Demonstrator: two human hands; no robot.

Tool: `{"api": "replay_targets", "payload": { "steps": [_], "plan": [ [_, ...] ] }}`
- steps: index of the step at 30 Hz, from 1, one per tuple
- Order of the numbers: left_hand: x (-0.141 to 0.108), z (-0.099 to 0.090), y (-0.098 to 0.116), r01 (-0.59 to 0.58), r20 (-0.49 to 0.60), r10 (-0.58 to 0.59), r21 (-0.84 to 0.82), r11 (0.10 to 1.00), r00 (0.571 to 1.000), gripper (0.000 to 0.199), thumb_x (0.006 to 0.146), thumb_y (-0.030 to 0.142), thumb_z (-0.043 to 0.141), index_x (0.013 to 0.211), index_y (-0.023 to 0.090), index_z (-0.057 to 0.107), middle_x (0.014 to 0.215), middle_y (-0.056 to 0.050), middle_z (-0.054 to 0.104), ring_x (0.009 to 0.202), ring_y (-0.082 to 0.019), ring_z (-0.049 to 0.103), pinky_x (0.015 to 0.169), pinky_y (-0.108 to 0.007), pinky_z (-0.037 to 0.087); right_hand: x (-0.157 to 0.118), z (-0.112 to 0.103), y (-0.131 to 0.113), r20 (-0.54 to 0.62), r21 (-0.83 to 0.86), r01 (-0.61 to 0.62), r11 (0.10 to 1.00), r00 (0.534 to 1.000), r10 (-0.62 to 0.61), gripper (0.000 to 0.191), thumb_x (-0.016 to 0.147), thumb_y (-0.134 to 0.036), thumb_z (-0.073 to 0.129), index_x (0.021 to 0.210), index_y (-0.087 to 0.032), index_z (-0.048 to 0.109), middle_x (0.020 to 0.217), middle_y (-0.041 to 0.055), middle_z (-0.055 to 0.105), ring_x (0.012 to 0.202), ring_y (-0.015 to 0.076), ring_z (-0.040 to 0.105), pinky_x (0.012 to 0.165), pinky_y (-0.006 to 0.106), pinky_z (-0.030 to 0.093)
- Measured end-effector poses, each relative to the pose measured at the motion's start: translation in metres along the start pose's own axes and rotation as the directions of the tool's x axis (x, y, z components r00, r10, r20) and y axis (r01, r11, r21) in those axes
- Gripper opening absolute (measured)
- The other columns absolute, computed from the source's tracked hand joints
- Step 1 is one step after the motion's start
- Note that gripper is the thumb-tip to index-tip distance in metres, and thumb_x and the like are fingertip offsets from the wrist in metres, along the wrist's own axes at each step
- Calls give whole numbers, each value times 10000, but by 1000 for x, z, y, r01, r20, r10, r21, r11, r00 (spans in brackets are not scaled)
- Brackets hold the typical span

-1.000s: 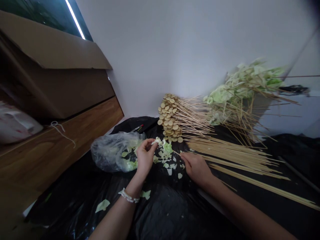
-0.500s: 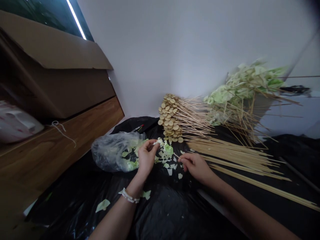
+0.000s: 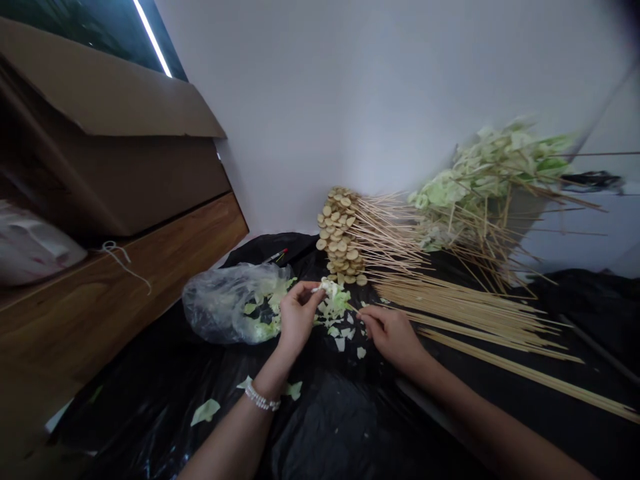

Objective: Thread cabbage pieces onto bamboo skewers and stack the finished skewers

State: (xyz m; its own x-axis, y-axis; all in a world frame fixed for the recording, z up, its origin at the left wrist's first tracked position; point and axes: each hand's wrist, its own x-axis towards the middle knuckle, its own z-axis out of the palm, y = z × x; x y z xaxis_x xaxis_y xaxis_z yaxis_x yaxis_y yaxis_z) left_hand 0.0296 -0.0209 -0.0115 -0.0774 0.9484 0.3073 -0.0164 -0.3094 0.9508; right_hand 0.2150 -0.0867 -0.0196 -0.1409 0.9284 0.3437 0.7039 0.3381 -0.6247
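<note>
Pale green cabbage leaf pieces [image 3: 341, 298] are bunched between my two hands, on the end of a thin wooden skewer [image 3: 354, 309]. My left hand [image 3: 297, 313] pinches the white part of the cabbage at its left side. From the right, my right hand [image 3: 393, 333] is closed around the skewer; most of the stick is hidden by the fingers. Small cabbage scraps [image 3: 341, 344] lie on the black plastic sheet [image 3: 330, 427] below. Just left of my left hand rests a clear plastic bag [image 3: 217, 307] with cabbage leaves in it.
Behind my hands lies a stack of skewers with round pale slices [image 3: 340, 233]. Bare skewers [image 3: 465, 313] spread to the right. Cabbage skewers [image 3: 480, 173] stand piled at the back right by the wall. A cardboard box [image 3: 110, 153] sits on a wooden surface [image 3: 190, 233] at left.
My left hand has shifted slightly right with the cabbage, closer to my right hand. Less of the skewer shows between the leaf and my right fingers.
</note>
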Motion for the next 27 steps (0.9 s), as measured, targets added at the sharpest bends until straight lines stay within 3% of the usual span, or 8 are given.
{"api": "replay_targets", "payload": {
  "steps": [3, 7, 13, 16, 21, 23, 27],
  "plan": [
    [-4, 4, -1, -9, 80, 9, 1, 1000, 997, 178, 700, 297, 731, 789, 170, 644, 694, -1, 661, 639, -127, 613, 626, -234, 483, 6, -5, -3, 58, 181, -105, 978, 994, 96, 271, 893, -250, 431, 757, -187, 657, 560, -21, 600, 563, 120, 562, 608, 214, 407],
    [-3, 5, 0, 31, 102, -23, -82, 996, 994, 223, 678, 308, 749, 788, 167, 616, 746, -5, 659, 675, -120, 613, 661, -237, 496, 8, -11, -5, 49, 175, -85, 981, 996, 77, 263, 895, -271, 438, 796, -186, 667, 577, -25, 605, 562, 116, 553, 612, 221, 393],
    [2, -1, 3, 58, -42, -65, -154, 986, 997, 296, 650, 308, 777, 850, 162, 613, 779, -7, 655, 690, -112, 612, 676, -240, 512, 7, -13, -3, 57, 112, -43, 993, 998, 37, 251, 903, -282, 453, 895, -202, 691, 724, 6, 680, 670, 140, 605, 658, 238, 401],
    [3, -4, 5, 158, -69, -186, -299, 941, 980, 413, 620, 292, 808, 962, 173, 609, 790, 2, 661, 729, -117, 633, 739, -267, 526, 6, -10, -2, 29, 67, 2, 998, 1000, -4, 260, 911, -272, 436, 887, -199, 685, 799, 27, 692, 723, 153, 609, 684, 249, 400],
    [4, -5, 7, 473, 207, -426, -431, 769, 881, 418, 640, 347, 813, 992, 168, 676, 946, -50, 705, 793, -114, 644, 744, -232, 512, 4, -8, -6, 63, 117, -16, 993, 998, 8, 285, 923, -263, 406, 813, -193, 660, 626, -4, 621, 592, 126, 555, 611, 226, 377],
    [4, -5, 7, 521, 280, -439, -435, 735, 853, 381, 671, 369, 793, 978, 166, 696, 996, -67, 708, 813, -121, 647, 719, -218, 512, 4, -9, -8, 102, 185, -47, 982, 994, 29, 282, 923, -256, 408, 794, -190, 650, 568, -23, 592, 549, 115, 539, 594, 214, 378],
    [4, -6, 7, 521, 311, -421, -431, 736, 852, 341, 713, 372, 765, 981, 170, 702, 991, -73, 723, 834, -130, 659, 699, -206, 508, 4, -11, -9, 120, 233, -57, 971, 992, 30, 269, 916, -258, 432, 785, -190, 657, 564, -29, 598, 550, 112, 545, 593, 208, 385]
  ]
}}
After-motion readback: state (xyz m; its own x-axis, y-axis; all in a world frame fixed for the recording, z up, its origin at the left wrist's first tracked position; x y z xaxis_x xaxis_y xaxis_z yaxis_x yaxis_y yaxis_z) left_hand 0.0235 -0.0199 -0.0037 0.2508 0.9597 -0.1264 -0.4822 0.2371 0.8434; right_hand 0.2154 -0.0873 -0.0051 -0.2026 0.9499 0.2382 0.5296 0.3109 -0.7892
